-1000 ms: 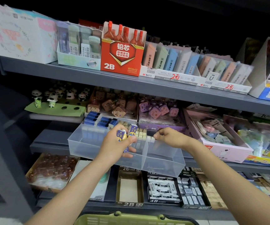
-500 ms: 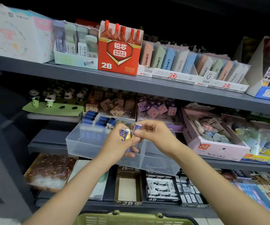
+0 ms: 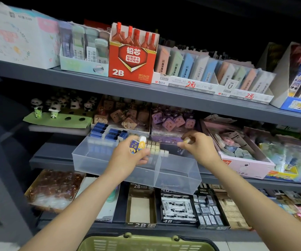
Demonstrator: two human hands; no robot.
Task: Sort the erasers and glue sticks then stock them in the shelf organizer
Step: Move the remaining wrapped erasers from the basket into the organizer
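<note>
At the near edge, the rim of a green basket (image 3: 146, 241) is cut off by the bottom of the frame, so its contents cannot be seen; it probably carries the stock that is still to be sorted.

Just beyond it, both forearms reach up to the clear shelf organizer (image 3: 178, 180), which sits on the middle shelf and hangs a little over its front edge; this position, it seems, lets the hands come into the compartments from above.

The left hand (image 3: 128, 158) grips a small bundle of glue sticks (image 3: 138, 144) with blue and yellow labels, held upright over the middle compartment; the fingers are curled round them, likely so that the other hand can take them one by one; how many sticks are in the bundle is hard to count.

The right hand (image 3: 196, 147) is over the right compartment and pinches a small item between thumb and fingertips; the item is blurred and mostly covered, so one cannot tell if it is a glue stick or an eraser.

Farther in, beige erasers (image 3: 155, 148) stand in rows in the middle compartment, partly hidden behind the left hand; blue erasers (image 3: 110, 132) fill the far part of the left compartment, sorted by kind.

Beyond the organizer, the toy items on the same shelf are dim and not clear.
</note>
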